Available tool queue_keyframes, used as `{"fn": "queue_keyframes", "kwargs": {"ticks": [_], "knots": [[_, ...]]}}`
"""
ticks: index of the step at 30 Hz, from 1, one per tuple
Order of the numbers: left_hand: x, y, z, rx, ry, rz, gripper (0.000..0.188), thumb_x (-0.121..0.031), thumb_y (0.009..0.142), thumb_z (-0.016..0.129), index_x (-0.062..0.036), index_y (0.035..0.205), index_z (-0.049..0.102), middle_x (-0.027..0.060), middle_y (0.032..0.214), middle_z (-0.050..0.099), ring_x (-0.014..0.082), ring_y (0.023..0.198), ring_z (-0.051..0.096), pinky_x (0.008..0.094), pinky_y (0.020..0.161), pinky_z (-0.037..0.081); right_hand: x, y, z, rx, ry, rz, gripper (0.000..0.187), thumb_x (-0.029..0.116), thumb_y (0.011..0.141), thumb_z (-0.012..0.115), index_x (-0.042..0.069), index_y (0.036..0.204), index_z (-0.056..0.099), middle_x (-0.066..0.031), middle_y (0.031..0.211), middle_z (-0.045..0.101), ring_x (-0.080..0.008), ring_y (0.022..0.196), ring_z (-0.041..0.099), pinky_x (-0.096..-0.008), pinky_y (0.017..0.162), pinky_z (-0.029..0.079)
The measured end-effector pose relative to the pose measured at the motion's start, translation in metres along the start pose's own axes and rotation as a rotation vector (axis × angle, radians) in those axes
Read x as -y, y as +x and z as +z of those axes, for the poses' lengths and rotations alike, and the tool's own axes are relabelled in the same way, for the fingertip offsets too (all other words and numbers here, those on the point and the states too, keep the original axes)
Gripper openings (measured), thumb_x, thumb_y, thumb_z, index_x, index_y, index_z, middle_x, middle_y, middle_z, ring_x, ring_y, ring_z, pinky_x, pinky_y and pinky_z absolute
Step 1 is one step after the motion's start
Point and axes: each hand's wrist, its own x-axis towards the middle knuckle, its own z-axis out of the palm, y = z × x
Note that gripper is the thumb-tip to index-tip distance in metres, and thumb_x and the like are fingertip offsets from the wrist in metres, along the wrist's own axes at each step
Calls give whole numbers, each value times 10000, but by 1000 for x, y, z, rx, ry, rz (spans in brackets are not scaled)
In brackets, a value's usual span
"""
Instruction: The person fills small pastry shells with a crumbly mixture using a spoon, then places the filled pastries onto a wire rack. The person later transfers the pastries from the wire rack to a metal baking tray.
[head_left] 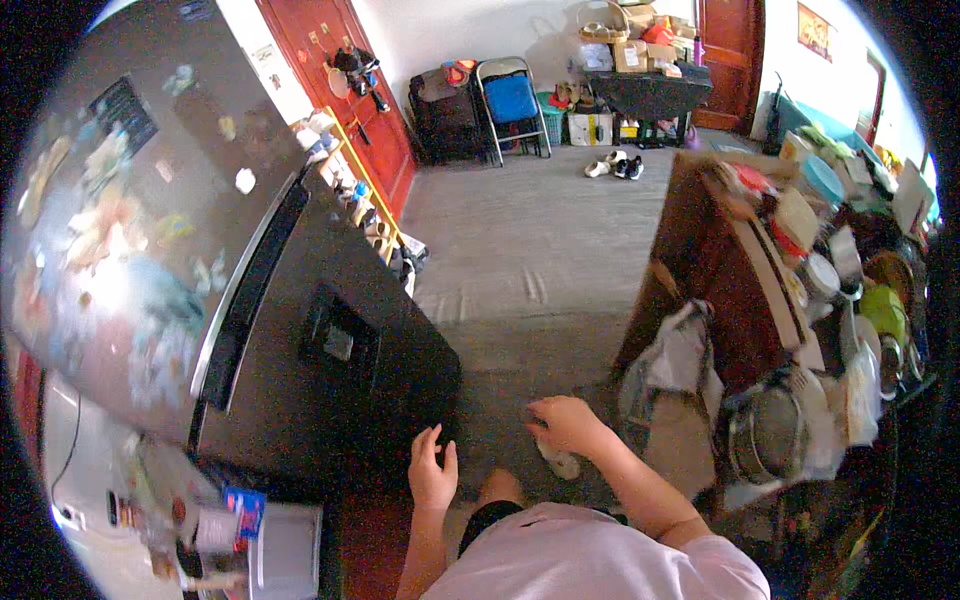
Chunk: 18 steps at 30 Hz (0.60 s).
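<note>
My left hand is held up in front of me, empty, its thumb and fingers loosely bent and apart. It is nearest to the dark fridge on my left, without touching it. My right hand hangs above the floor, its loosely bent fingers pointing left with nothing seen in them. To its right, and apart from it, hangs a whitish plastic bag beside a cluttered reddish-brown cabinet. One light-coloured shoe shows below the right hand.
Grey flooring runs ahead toward a folding chair and a dark table piled with boxes. Pairs of shoes lie on it. A yellow shoe rack stands by the red door. Lower left is a grey bin-like container.
</note>
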Motion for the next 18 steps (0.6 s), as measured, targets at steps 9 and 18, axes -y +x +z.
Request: {"fn": "queue_keyframes", "kwargs": {"ticks": [9, 18], "knots": [[53, 356, 95, -75, 90, 352, 300, -179, 815, 628, -42, 1081, 604, 189, 1195, 534, 367, 1115, 480, 444, 962, 377, -126, 237, -33, 252, -77, 444, 457, 390, 802, 602, 66, 1125, 608, -181, 1030, 632, -359, 967, 588, -440, 844, 467], [-52, 687, 118, -384, -22, 550, 432, -126, 803, 649, -66, 1211, 518, 208, 1265, 475, 379, 1172, 447, 442, 994, 364, -276, 394, -100, 44, -25, 682, 433, 368, 773, 627, 67, 1084, 642, -155, 1035, 646, -296, 974, 608, -397, 844, 479]]}}
